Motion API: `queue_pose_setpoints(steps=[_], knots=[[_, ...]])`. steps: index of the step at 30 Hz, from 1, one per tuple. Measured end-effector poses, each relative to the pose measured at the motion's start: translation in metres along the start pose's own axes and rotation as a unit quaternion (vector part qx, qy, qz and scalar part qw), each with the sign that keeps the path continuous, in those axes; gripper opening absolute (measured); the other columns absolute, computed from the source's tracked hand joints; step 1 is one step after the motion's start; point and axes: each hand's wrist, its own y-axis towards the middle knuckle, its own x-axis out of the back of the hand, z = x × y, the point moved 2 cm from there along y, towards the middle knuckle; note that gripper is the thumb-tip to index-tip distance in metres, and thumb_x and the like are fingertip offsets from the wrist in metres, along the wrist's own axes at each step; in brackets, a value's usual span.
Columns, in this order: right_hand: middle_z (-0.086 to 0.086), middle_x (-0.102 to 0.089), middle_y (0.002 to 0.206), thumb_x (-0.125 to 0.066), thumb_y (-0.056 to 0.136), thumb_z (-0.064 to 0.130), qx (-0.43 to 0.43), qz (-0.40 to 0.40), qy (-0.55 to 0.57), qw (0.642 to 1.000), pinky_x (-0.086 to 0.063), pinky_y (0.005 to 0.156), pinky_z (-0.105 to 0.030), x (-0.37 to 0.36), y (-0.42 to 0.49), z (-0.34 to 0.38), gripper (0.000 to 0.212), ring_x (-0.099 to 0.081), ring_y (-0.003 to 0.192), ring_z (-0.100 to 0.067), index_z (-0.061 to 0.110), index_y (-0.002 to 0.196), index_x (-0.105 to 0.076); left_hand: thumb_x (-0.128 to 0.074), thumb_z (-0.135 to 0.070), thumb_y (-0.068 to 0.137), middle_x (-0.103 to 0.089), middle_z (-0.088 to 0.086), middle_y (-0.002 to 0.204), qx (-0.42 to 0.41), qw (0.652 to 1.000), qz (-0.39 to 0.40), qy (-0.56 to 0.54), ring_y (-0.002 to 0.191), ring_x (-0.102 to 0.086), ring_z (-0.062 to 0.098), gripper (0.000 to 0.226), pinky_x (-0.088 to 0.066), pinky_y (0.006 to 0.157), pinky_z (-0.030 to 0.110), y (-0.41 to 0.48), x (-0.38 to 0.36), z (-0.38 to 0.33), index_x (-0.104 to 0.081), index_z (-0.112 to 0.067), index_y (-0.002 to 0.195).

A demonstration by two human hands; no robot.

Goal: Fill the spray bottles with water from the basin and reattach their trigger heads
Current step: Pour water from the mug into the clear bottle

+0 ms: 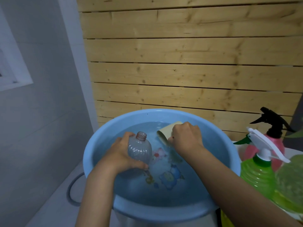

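A light blue basin (101,133) full of water fills the lower middle of the head view. My left hand (119,153) grips a clear ribbed spray bottle (139,149) with no trigger head, held upright with its base in the water and its open neck pointing up. My right hand (185,136) holds a cream-coloured cup (165,131), tipped on its side at the water's surface, just right of the bottle's neck.
To the right of the basin stand a green bottle (257,174) with a white trigger head (265,145) and a pink bottle (277,143) with a black trigger head (272,120). A wooden slat wall (188,71) rises behind. A grey hose (70,190) curves at the lower left.
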Motion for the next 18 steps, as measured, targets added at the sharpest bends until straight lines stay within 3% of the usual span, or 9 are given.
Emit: queue_pose_setpoints(steps=[8,10,12,13,16,18], knots=[[-0.002,-0.038,0.073,-0.051,0.088,0.021,-0.045,0.089,0.034,0.994,-0.033,0.067,-0.028,-0.01,0.0,-0.003,0.029,-0.045,0.079,-0.027,0.013,0.064,-0.037,-0.091,-0.034,0.053,-0.044,-0.003,0.124,0.002,1.0,0.0,0.006,0.114,-0.047,0.018,0.094,-0.044,0.095,0.033,-0.001,-0.001,-0.002,-0.036,-0.033,0.129],[-0.006,-0.047,0.089,-0.051,0.089,0.02,-0.055,0.114,0.064,0.99,-0.036,0.07,-0.028,-0.01,-0.001,-0.004,0.013,-0.054,0.092,-0.031,0.01,0.083,-0.054,-0.091,-0.034,0.053,-0.045,-0.003,0.124,0.004,1.0,0.001,0.006,0.114,-0.048,0.018,0.093,-0.044,0.095,0.033,-0.001,-0.001,-0.002,-0.036,-0.033,0.128],[-0.007,-0.049,0.098,-0.051,0.089,0.02,-0.067,0.134,0.087,0.985,-0.037,0.072,-0.028,-0.011,-0.002,-0.004,0.01,-0.056,0.101,-0.029,0.013,0.095,-0.056,-0.091,-0.034,0.053,-0.046,-0.004,0.124,0.006,1.0,0.001,0.003,0.113,-0.048,0.018,0.092,-0.044,0.095,0.033,-0.001,-0.001,-0.002,-0.037,-0.033,0.128],[-0.006,-0.047,0.094,-0.051,0.089,0.019,-0.073,0.141,0.094,0.983,-0.037,0.072,-0.028,-0.011,-0.003,-0.005,0.007,-0.055,0.099,-0.029,0.013,0.088,-0.053,-0.091,-0.034,0.053,-0.046,-0.004,0.123,0.006,1.0,0.001,0.001,0.113,-0.049,0.018,0.092,-0.045,0.094,0.033,-0.001,-0.001,-0.002,-0.037,-0.034,0.127],[-0.002,-0.039,0.079,-0.05,0.09,0.02,-0.097,0.17,0.112,0.974,-0.036,0.071,-0.029,-0.013,-0.003,-0.006,0.028,-0.045,0.085,-0.028,0.012,0.067,-0.036,-0.092,-0.034,0.053,-0.047,-0.003,0.123,0.007,1.0,0.002,-0.001,0.112,-0.049,0.017,0.091,-0.044,0.095,0.032,0.0,-0.002,-0.001,-0.038,-0.033,0.127],[-0.004,-0.04,0.082,-0.049,0.09,0.021,-0.113,0.18,0.136,0.968,-0.036,0.069,-0.029,-0.016,0.0,-0.006,0.032,-0.043,0.084,-0.027,0.015,0.064,-0.032,-0.092,-0.034,0.053,-0.046,-0.002,0.123,0.007,1.0,0.003,0.003,0.112,-0.048,0.017,0.091,-0.044,0.095,0.031,0.0,-0.002,-0.001,-0.038,-0.033,0.126]])
